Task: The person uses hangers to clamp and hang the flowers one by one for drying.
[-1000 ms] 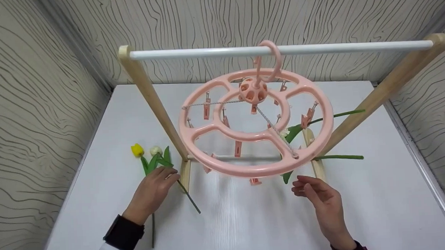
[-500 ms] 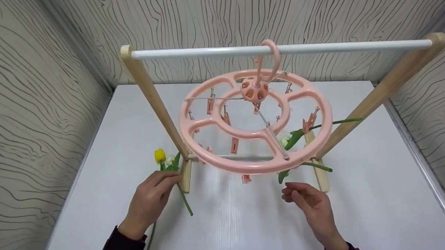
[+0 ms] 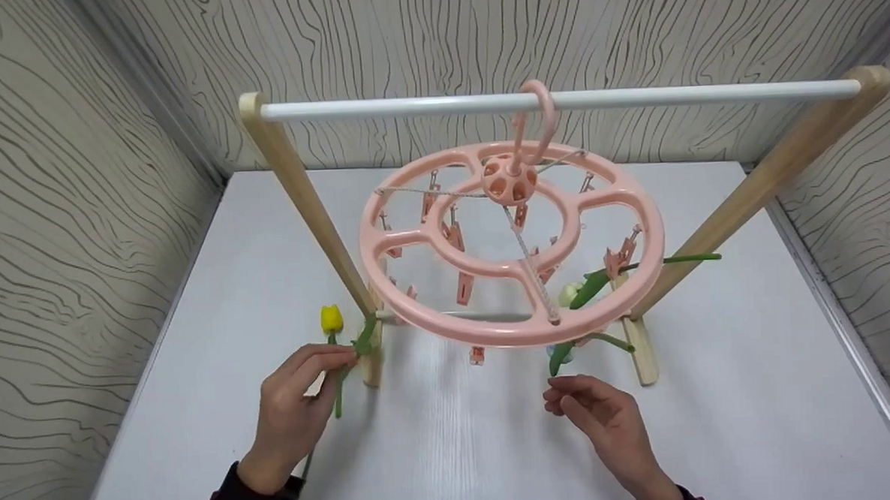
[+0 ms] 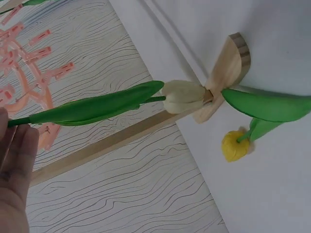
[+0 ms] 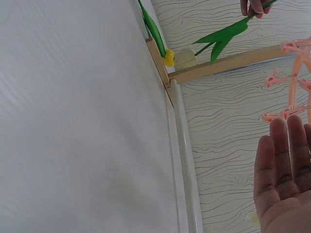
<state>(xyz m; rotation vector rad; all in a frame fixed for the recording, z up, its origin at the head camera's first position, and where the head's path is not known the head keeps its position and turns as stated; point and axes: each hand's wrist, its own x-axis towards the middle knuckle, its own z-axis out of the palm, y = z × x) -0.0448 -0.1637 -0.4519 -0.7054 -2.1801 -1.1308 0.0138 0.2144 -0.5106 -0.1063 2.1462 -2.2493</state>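
Over the last second the left hand [image 3: 290, 411], pinching its stem, has raised the white tulip [image 4: 182, 96] so it hangs bloom-down, clear of the ring [image 3: 494, 336]; the yellow tulip [image 3: 331, 317] has shifted nearer the stand [image 3: 372, 362]. The ring has turned slightly, bringing its hung flowers round towards the right hand [image 3: 610, 423], fingers extended and holding nothing.

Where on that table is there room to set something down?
Bare white table shows between the left hand and right hand, and from the right wooden foot to the table's right edge. Crowded: the left wooden foot, near the yellow tulip and left hand.
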